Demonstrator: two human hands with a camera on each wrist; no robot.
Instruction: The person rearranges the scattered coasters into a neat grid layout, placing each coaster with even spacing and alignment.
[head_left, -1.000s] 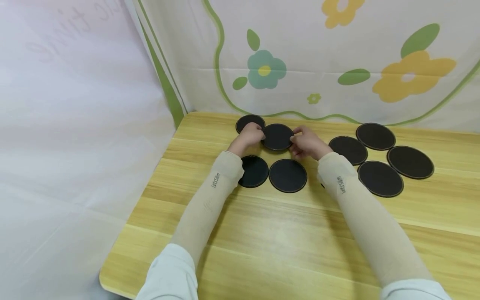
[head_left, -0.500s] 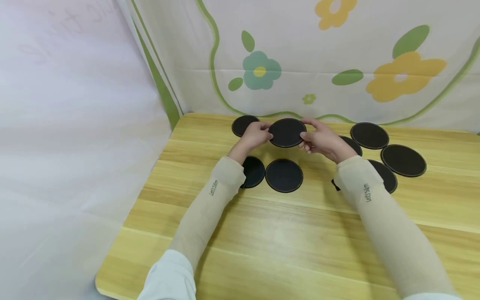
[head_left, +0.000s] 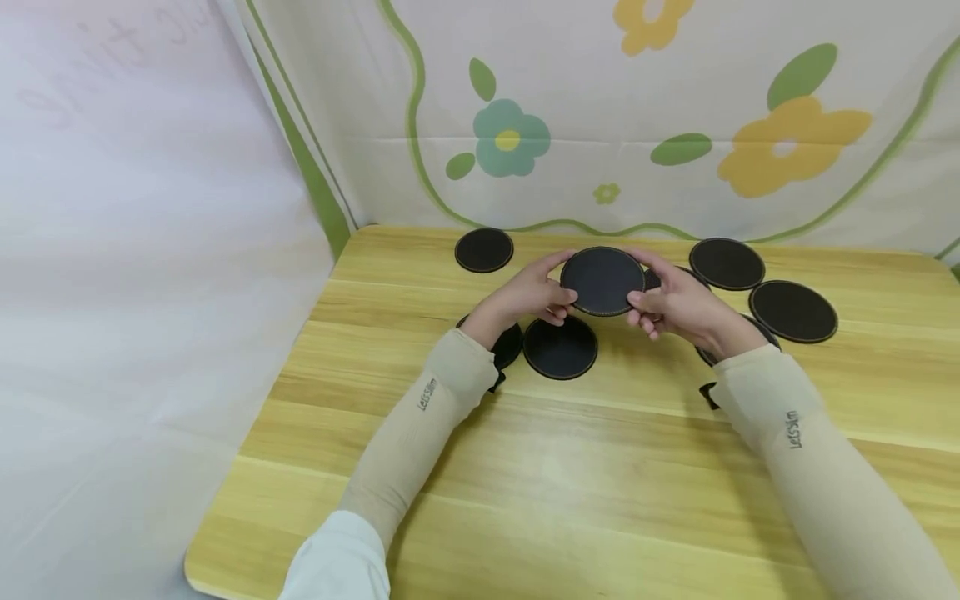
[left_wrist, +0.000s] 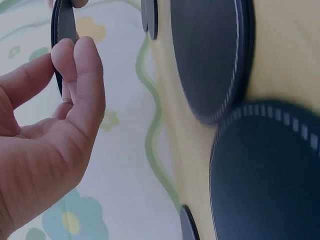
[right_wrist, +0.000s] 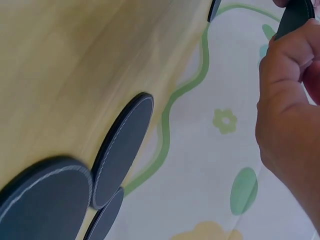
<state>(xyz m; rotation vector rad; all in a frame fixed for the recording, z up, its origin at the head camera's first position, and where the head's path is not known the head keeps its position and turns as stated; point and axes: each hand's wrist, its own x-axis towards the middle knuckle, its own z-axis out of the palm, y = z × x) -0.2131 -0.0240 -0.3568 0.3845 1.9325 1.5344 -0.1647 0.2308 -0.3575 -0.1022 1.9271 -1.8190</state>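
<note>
A round black coaster (head_left: pixel 603 282) with stitched edging is held above the table between both hands. My left hand (head_left: pixel 528 293) pinches its left edge, thumb on the near face. On the opposite edge, my right hand (head_left: pixel 686 308) pinches it the same way. The left wrist view shows the held coaster (left_wrist: pixel 66 22) edge-on between thumb and fingers. In the right wrist view only part of the coaster (right_wrist: pixel 296 19) shows beyond my fingers. Below it on the table lies another coaster (head_left: pixel 560 348), beside one partly covered by my left wrist (head_left: pixel 508 345).
A lone coaster (head_left: pixel 484 250) lies at the back left of the wooden table (head_left: pixel 525 467). To the right sits a cluster of several coasters (head_left: pixel 793 311), partly hidden by my right hand. A flower-printed white cloth (head_left: pixel 570 83) hangs right behind the table's back edge.
Both hands have lifted the coaster off the back of the table and carried it to the right. Its face has tilted toward me. The other coasters stay where they lay.
</note>
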